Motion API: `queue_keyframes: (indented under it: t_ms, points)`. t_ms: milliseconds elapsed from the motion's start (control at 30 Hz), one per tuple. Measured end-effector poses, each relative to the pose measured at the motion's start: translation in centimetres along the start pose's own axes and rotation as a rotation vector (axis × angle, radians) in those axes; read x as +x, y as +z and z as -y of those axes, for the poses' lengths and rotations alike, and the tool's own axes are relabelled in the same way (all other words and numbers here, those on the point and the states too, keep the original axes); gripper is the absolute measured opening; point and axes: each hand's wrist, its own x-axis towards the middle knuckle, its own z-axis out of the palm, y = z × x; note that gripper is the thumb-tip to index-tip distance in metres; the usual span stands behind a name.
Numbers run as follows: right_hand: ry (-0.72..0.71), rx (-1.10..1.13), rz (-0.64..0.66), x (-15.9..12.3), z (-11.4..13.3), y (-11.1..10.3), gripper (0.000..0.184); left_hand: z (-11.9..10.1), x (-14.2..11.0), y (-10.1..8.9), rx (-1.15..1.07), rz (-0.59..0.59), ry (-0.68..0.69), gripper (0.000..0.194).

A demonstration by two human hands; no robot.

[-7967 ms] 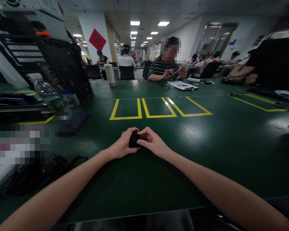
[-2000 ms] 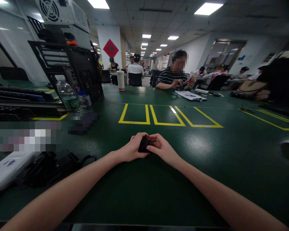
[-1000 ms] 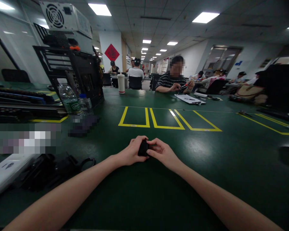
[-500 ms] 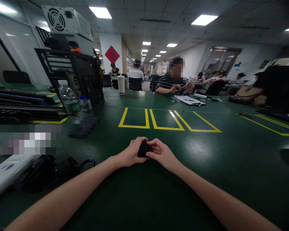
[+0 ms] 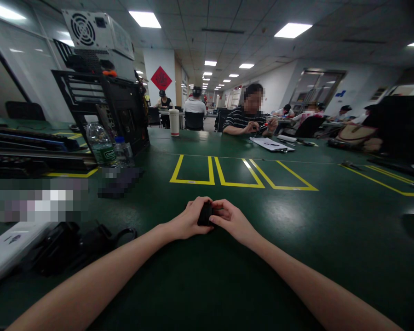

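Note:
Between my two hands is a small black block-like object (image 5: 204, 215), too dark to tell its kind. My left hand (image 5: 189, 218) is wrapped around its left side, thumb below and fingers above. From the right, my right hand (image 5: 229, 219) meets it with bent fingers and thumb at its right edge. The fingertips of both hands nearly touch above it. Both hands are just over the green table (image 5: 207, 280), short of the yellow tape outlines (image 5: 193, 182). Part of the object is hidden by the fingers.
On the left are a white power strip (image 5: 10, 246), black adapters with cable (image 5: 60, 248), a water bottle (image 5: 101, 145) and an open computer case (image 5: 124, 110). A white cup (image 5: 174, 123) and a clipboard (image 5: 271, 144) stand farther back. Across the table sits a person in a striped shirt (image 5: 239, 120).
Both hands keep nearly the same place around the black object. The object seems very slightly turned between the fingers; little else differs.

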Motion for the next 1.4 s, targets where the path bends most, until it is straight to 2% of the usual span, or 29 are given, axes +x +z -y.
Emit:
queue_keyframes:
  t_ms: [100, 267, 333, 467, 733, 867, 1033, 1133, 1400]
  points:
    - [-0.005, 0.008, 0.013, 0.0, -0.2, -0.1, 0.023, 0.0, 0.0, -0.1, 0.000, 0.003, -0.008, 0.062]
    - [-0.028, -0.005, 0.000, -0.4, -0.4, 0.0, 0.029, 0.0, 0.0, -0.1, -0.001, -0.001, -0.016, 0.062]
    - [-0.020, -0.002, 0.015, -0.4, -0.5, 0.0, 0.027, 0.0, 0.0, 0.0, -0.007, 0.011, -0.037, 0.062]
    - [-0.050, 0.005, -0.038, -0.2, -0.8, 0.0, 0.020, -0.1, 0.0, 0.0, 0.010, -0.002, -0.024, 0.063]
    - [-0.012, -0.010, -0.015, -0.1, -0.2, 0.0, 0.025, -0.3, 0.1, -0.2, 0.013, 0.027, -0.011, 0.061]
    - [-0.045, -0.027, -0.012, -0.5, -0.1, 0.0, 0.027, -0.5, 0.0, -0.4, 0.007, 0.028, -0.004, 0.062]
    - [-0.045, -0.004, -0.007, -0.6, -0.1, 0.1, 0.021, -0.7, -0.1, -0.7, -0.036, 0.067, -0.061, 0.061]
    - [-0.051, 0.008, -0.020, -0.4, 0.1, 0.1, 0.017, -0.5, 0.0, -0.5, -0.034, 0.038, -0.046, 0.061]
    - [-0.024, -0.011, -0.002, -0.3, 0.2, 0.0, 0.025, -0.2, 0.0, -0.3, -0.013, 0.019, -0.032, 0.062]
